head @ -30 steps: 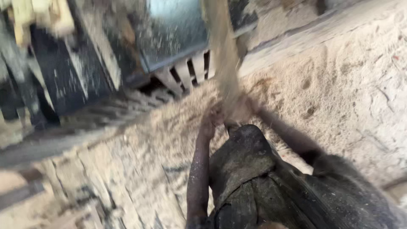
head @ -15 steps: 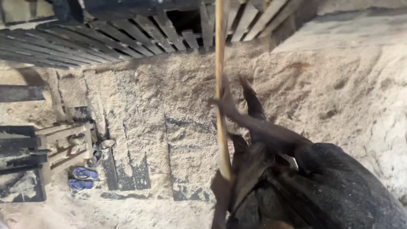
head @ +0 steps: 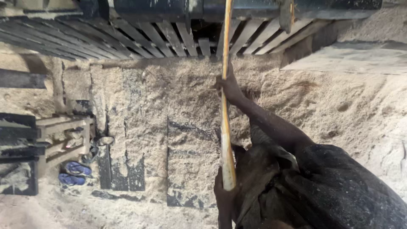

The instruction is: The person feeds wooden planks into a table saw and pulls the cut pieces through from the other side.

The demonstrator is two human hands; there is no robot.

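Around wooden pole (head: 225, 123), closed fingers (head: 220, 82).

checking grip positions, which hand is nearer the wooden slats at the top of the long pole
Right. The right hand grips the pole high up, just below the slats. The left hand holds the pole's lower end, far from them.

Both hands grip a long wooden pole (head: 225, 106); right hand (head: 229, 86) high, left hand (head: 223, 193) low; sawdust floor (head: 161, 106) beneath.
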